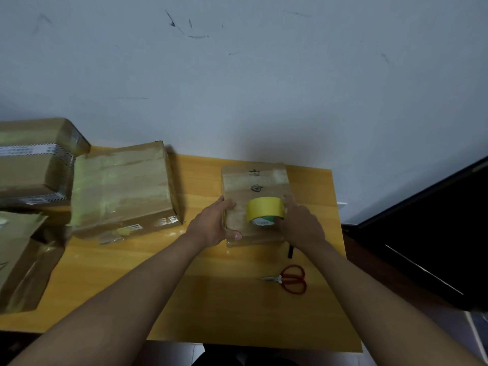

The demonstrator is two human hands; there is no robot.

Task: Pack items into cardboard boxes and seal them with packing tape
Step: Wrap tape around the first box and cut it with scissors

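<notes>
A small closed cardboard box (250, 183) with black handwriting on its lid lies on the yellow wooden table (211, 299), right of centre. On its near half stands a yellow roll of packing tape (265, 208). My left hand (215, 225) grips the box's left near corner, thumb lying along the near edge. My right hand (301, 224) holds the tape roll from the right, with the thumb in its core and one finger stretched along its far side.
Red-handled scissors (291, 279) lie on the table near my right forearm, next to a short black stick (290, 251). A larger taped box (124, 188) sits to the left, with more boxes (34, 165) and an open one (23, 262) at the far left. A wall rises behind.
</notes>
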